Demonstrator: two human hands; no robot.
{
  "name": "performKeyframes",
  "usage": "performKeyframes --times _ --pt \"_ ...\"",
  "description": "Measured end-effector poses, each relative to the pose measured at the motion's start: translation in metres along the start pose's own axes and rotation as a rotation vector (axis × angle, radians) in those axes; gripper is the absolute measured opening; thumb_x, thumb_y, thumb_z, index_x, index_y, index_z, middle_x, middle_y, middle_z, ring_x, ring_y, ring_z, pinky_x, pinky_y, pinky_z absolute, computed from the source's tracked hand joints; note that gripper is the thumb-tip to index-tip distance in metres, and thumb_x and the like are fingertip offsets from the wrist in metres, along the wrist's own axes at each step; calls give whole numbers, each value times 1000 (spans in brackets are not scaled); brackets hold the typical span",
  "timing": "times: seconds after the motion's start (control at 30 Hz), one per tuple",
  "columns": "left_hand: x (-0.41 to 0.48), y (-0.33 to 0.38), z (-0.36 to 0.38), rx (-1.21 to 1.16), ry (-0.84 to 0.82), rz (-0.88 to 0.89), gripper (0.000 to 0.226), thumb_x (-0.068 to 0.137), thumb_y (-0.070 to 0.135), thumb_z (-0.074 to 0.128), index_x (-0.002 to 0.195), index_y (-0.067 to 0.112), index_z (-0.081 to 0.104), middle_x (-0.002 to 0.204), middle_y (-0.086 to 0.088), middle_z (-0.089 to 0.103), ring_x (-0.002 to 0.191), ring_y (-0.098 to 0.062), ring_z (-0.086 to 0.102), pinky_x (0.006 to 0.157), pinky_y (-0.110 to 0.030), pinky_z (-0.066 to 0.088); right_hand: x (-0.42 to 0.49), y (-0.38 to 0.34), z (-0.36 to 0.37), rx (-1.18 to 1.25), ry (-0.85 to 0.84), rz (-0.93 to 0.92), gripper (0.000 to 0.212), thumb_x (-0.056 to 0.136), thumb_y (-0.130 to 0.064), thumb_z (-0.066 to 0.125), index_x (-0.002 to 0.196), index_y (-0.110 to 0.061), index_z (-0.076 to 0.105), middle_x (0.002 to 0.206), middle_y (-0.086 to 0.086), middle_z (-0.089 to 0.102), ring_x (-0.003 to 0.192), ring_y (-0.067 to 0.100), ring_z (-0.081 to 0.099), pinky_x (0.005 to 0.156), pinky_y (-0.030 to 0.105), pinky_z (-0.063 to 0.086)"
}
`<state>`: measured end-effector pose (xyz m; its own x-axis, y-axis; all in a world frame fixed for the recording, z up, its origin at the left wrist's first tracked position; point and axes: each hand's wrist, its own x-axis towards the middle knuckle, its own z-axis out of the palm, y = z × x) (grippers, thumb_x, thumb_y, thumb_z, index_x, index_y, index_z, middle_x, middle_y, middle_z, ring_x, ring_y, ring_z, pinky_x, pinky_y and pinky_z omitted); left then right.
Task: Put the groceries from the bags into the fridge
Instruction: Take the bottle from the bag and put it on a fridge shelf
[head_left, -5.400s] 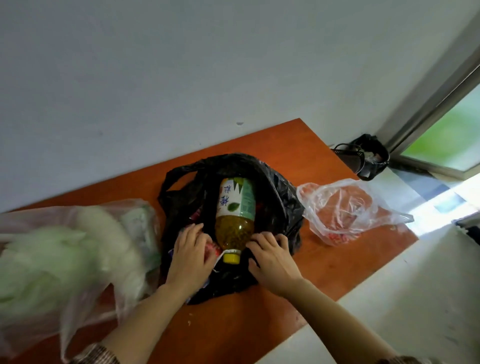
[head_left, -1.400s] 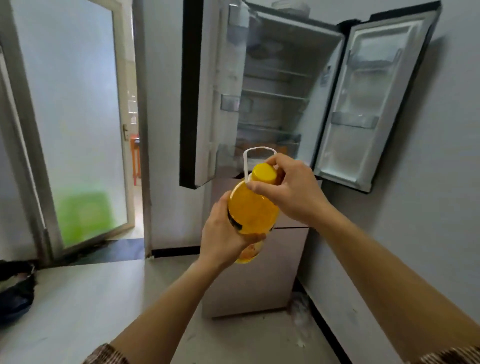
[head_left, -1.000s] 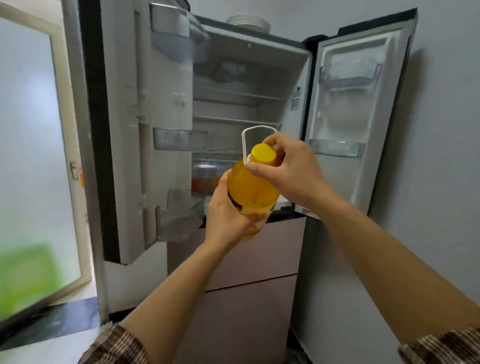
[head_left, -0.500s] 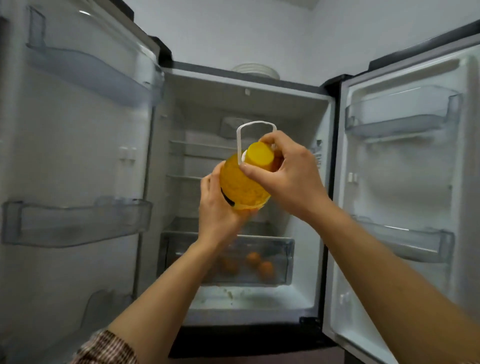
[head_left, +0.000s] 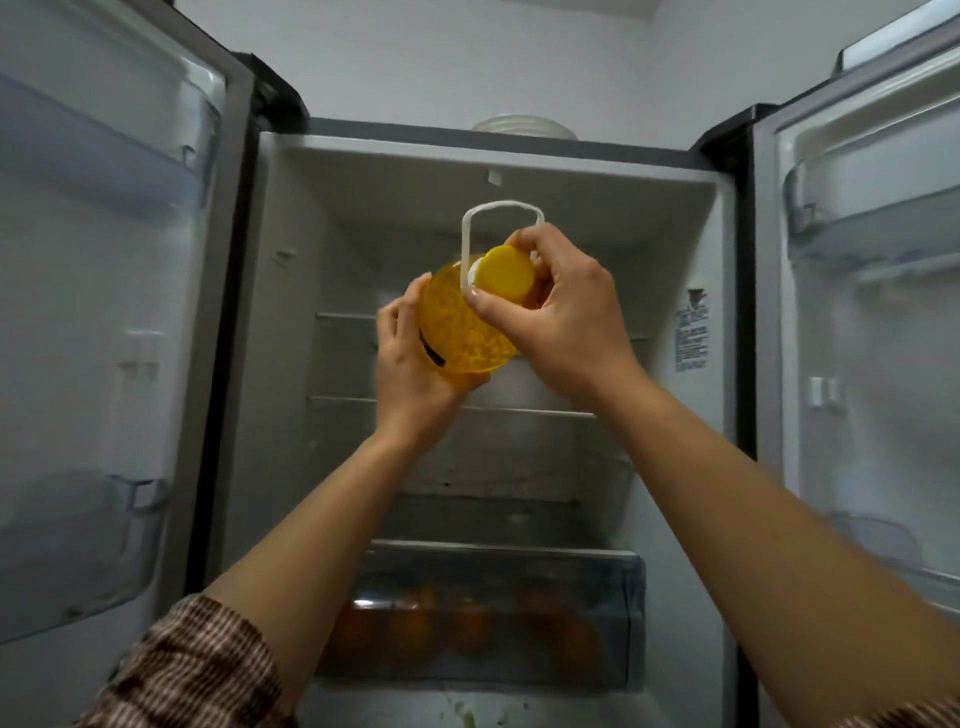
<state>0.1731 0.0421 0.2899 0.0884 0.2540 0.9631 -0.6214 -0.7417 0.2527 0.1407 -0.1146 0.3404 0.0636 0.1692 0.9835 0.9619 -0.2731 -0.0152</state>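
Bottle: I hold the yellow bottle (head_left: 457, 332) in the air in front of the open fridge (head_left: 291, 312), level with its upper shelves (head_left: 519, 410). It is tilted, with the yellow cap (head_left: 506, 273) toward me.
Handle: a white carry loop (head_left: 501, 204) stands up from the neck, beyond the cap.
Left hand: my left hand (head_left: 415, 374) cups the bottle's body from the left and below, fingers curled round it.
Right hand: my right hand (head_left: 566, 322) grips the neck at the cap from the right, between thumb and fingers.
Hidden: the bottle's base and most of its label are out of sight; only a dark strip shows.
Drawer: the clear drawer (head_left: 493, 551) sits low and near. The round orange shapes (head_left: 470, 621) inside are blurred; I cannot tell what they are.
Doors: the left door (head_left: 104, 156) and right door (head_left: 872, 223) stand open with clear bins, both cut off by the frame.
Sticker: the sticker (head_left: 692, 332) is on the right inner wall, its print too small to read.
Top: only the rim of a pale round thing (head_left: 524, 127) shows.
Room: a pale wall (head_left: 441, 62) rises behind the fridge.
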Motion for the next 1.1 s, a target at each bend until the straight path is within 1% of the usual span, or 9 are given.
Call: performKeyframes --times 0.27,0.4,0.47,0.67,0.77,0.8,0.87,0.93,1.1 --pt "1 -57 26 0 14 -62 103 58 25 91 142 29 32 132 0 37 104 -5 46 71 4 38 1 47 43 -16 -40 26 38 78 -41 76 103 -20 58 75 -14 50 68 10 52 62 28 46" --pt "7 -85 33 64 -47 -183 100 62 26 88 141 40 28 128 -1 30 110 -14 41 78 -18 43 5 70 63 -107 -94 43 44 77 -46 75 111 -21 63 89 -2 62 80 18 59 71 36 50" --pt "11 -98 32 165 -101 -247 91 67 26 83 140 41 31 125 -3 33 114 -16 35 83 -28 40 4 82 76 -217 -168 59 53 79 -48 73 122 -20 61 98 3 63 88 20 59 75 34 49" --pt "35 -131 11 190 -254 -445 52 78 4 52 119 34 66 104 -3 72 104 -22 62 93 -33 49 -1 113 130 -336 -319 159 62 86 -42 67 140 -17 48 113 9 57 105 26 56 82 30 41" --pt "45 -147 9 19 -218 -623 26 88 21 51 94 21 76 99 -7 72 98 -19 61 84 -28 46 2 123 156 -364 -409 168 61 91 -39 62 143 -16 41 118 11 53 107 28 55 85 35 44" --pt "46 -151 10 -41 -201 -679 28 88 32 51 87 18 74 99 -10 71 97 -22 62 85 -29 47 4 125 163 -380 -445 162 60 92 -38 59 144 -16 39 118 12 52 108 29 55 86 37 44" --pt "47 -158 13 -90 -189 -763 43 91 45 44 99 13 71 111 -13 67 105 -27 61 97 -38 45 9 130 174 -398 -497 151 56 95 -36 56 143 -14 39 120 14 51 111 32 53 90 39 43" --pt "46 -164 15 -29 -186 -768 56 98 48 32 120 9 64 123 -15 62 116 -29 56 104 -40 40 12 134 185 -408 -540 157 52 97 -34 52 142 -13 40 124 16 51 115 33 51 94 40 41" --pt "54 -169 17 152 -254 -695 64 100 50 18 125 10 61 131 -19 57 125 -32 48 110 -42 31 20 151 209 -393 -558 219 45 98 -30 49 141 -16 43 128 18 55 117 34 52 96 42 43"
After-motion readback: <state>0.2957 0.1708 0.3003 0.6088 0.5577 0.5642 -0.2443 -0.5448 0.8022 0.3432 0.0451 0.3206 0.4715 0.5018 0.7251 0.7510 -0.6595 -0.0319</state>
